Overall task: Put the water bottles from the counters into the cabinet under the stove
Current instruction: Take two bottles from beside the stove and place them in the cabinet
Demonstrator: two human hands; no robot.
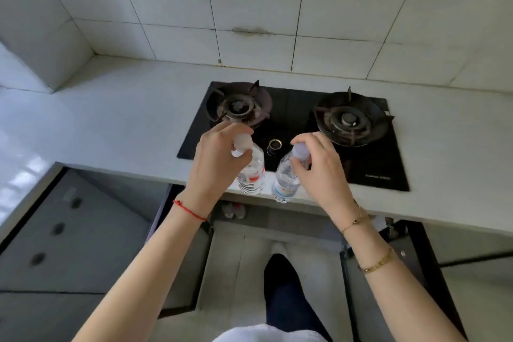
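Note:
Two clear plastic water bottles hang over the front edge of the counter, each held by its cap end. My left hand (219,153) grips the top of the bottle with the red-and-white label (254,175). My right hand (316,164) grips the top of the bottle with the blue label (286,183). Both bottles are upright, side by side, a small gap between them. Below them the cabinet under the stove (274,219) stands with both doors swung out; a few bottle caps (233,209) show inside at its left.
A black two-burner gas stove (297,130) is set into the grey counter (111,125), its knob (274,144) between my hands. The open left door (177,258) and right door (410,266) flank my legs. Drawers (58,230) are at the left.

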